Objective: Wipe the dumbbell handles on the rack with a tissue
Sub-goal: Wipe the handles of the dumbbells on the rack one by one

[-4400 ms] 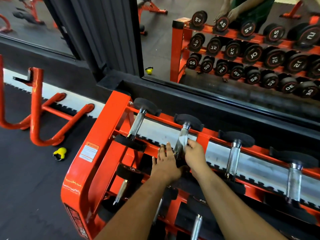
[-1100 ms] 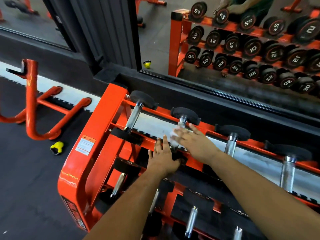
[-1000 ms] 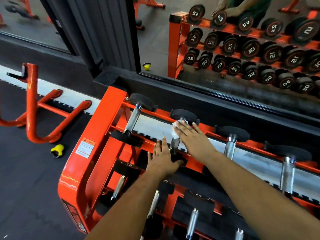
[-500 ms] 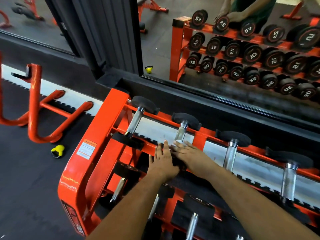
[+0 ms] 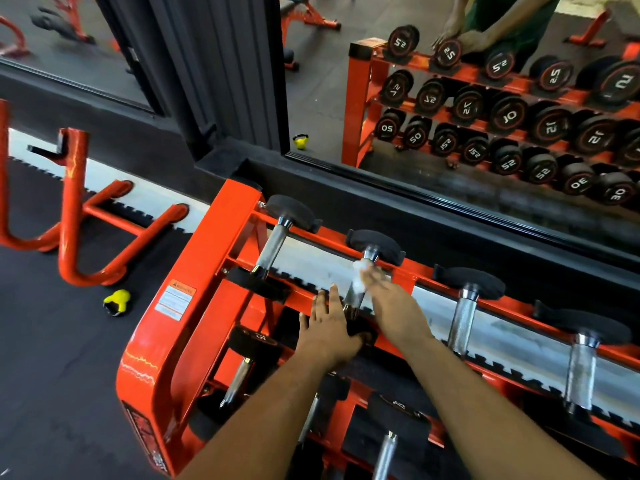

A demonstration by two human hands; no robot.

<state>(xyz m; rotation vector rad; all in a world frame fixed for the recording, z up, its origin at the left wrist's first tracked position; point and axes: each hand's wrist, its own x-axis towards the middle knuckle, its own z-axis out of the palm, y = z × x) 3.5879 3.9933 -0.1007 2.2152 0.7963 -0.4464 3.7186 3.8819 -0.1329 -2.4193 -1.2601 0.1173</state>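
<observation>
Single view, head-worn, wide-angle. Looks forward and steeply down from above the orange rack (image 5: pixel 194 299), close in: both forearms enter from the bottom edge. Top tier fills the centre and right; black floor (image 5: pixel 52 358) at left. A wall mirror (image 5: pixel 450 98) spans the upper frame. No second view.

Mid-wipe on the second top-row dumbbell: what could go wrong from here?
The tissue is a small wad under the right hand, so it may slip off the handle. The left hand rests by the near head; if the dumbbell rolls, its fingers could get pinched against the rack.
</observation>
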